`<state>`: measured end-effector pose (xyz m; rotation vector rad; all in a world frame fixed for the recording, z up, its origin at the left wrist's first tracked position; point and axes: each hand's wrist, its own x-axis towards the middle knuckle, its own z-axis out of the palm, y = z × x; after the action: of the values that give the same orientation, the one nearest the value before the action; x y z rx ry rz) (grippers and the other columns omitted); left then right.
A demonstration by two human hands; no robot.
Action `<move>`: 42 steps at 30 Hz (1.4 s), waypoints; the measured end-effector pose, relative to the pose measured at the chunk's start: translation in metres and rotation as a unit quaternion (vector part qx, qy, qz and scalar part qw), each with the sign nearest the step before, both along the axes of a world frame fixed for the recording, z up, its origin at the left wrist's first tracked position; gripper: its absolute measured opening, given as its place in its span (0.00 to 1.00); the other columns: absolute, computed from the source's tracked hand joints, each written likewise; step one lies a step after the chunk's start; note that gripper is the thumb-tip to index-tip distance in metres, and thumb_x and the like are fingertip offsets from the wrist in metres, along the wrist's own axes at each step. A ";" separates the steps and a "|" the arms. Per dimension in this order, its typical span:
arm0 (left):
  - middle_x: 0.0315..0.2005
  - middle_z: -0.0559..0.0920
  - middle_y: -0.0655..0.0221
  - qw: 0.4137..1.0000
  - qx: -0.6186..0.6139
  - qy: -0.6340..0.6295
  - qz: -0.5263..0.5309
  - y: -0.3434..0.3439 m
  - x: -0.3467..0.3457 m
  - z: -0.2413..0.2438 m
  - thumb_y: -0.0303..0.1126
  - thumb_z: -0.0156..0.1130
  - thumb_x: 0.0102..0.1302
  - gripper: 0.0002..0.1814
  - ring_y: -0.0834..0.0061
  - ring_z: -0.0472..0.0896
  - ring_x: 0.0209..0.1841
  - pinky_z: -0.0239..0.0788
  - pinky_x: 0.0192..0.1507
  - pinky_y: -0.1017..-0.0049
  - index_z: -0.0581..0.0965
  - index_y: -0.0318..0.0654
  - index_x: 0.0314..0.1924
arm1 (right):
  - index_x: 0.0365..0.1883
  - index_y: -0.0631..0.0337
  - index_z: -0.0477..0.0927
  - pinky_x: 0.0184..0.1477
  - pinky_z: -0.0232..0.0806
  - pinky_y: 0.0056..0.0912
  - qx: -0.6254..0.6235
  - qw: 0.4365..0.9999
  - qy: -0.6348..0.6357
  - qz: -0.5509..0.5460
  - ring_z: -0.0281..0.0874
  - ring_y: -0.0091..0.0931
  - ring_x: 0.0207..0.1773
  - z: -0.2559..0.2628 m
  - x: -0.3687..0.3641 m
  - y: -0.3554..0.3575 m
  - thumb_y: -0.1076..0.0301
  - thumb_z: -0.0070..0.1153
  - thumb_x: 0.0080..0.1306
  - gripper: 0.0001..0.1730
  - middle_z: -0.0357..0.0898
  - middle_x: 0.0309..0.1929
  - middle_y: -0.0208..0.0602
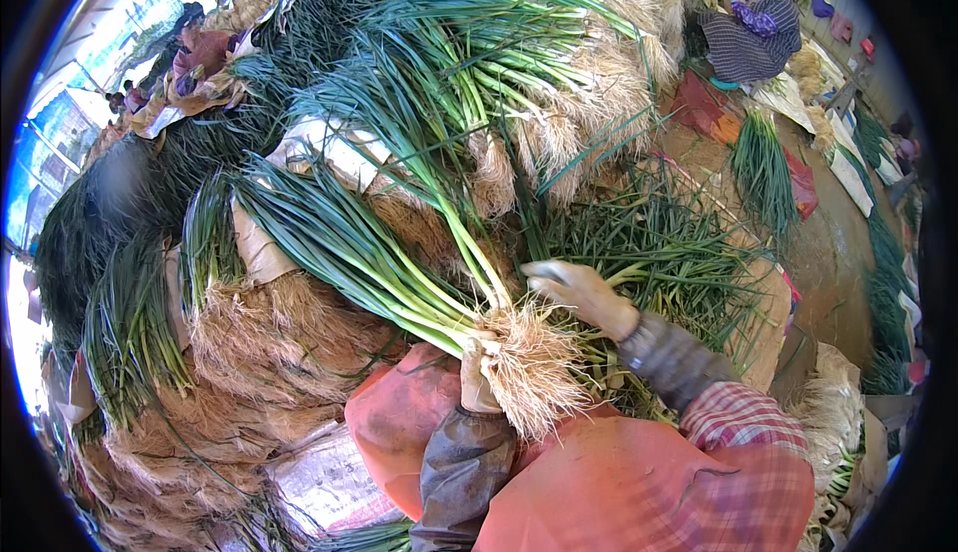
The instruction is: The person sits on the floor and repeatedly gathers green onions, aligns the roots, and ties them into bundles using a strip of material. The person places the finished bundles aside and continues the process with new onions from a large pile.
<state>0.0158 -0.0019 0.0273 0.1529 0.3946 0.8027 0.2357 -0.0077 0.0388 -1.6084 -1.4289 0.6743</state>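
Note:
My left hand (477, 381), in a pale glove, grips a bunch of green onions (419, 305) near the root end. Their long green leaves fan out to the upper left, and a thick tuft of pale roots (535, 372) hangs over my lap. Just beyond the roots is my right hand (580, 294), gloved and blurred, apart from the bunch. Its fingers look spread, and nothing shows between them. Beneath it lies a heap of loose green leaves (658, 245). Dark sleeve covers reach both wrists, and an orange-red apron (621, 484) covers my lap.
A large stack of green onions (516, 50) rises ahead, roots to the right. More root-on bundles (277, 335) are piled at left beside a white sack (329, 477). One small bundle (763, 170) lies on the floor at right. Another person (756, 28) sits at upper right.

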 end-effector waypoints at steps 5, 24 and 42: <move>0.51 0.78 0.57 1.000 -0.019 0.008 -0.006 0.004 -0.002 0.005 0.49 0.55 0.71 0.23 0.58 0.78 0.53 0.72 0.57 0.55 0.72 0.40 0.56 | 0.35 0.67 0.80 0.31 0.69 0.32 -0.057 0.992 0.095 0.052 0.75 0.24 0.27 0.005 -0.047 0.040 0.51 0.52 0.71 0.23 0.79 0.25 0.35; 0.47 0.79 0.57 0.996 0.002 -0.030 -0.082 0.001 -0.004 -0.005 0.45 0.58 0.70 0.21 0.57 0.78 0.51 0.72 0.56 0.55 0.72 0.39 0.54 | 0.65 0.69 0.65 0.55 0.71 0.34 -0.283 0.941 0.163 0.091 0.79 0.35 0.50 0.029 -0.027 0.059 0.52 0.53 0.72 0.33 0.79 0.52 0.49; 0.41 0.81 0.61 0.990 0.139 -0.028 -0.021 -0.005 -0.018 -0.013 0.49 0.59 0.70 0.22 0.71 0.79 0.38 0.75 0.42 0.68 0.75 0.37 0.51 | 0.51 0.59 0.74 0.22 0.70 0.29 -0.068 0.993 0.031 -0.088 0.76 0.25 0.22 -0.001 -0.029 0.087 0.59 0.46 0.75 0.15 0.78 0.24 0.33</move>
<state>-0.0024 -0.0067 0.0147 0.3975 0.2243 0.8157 0.2064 0.0794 0.0374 -1.7789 -1.2013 0.7248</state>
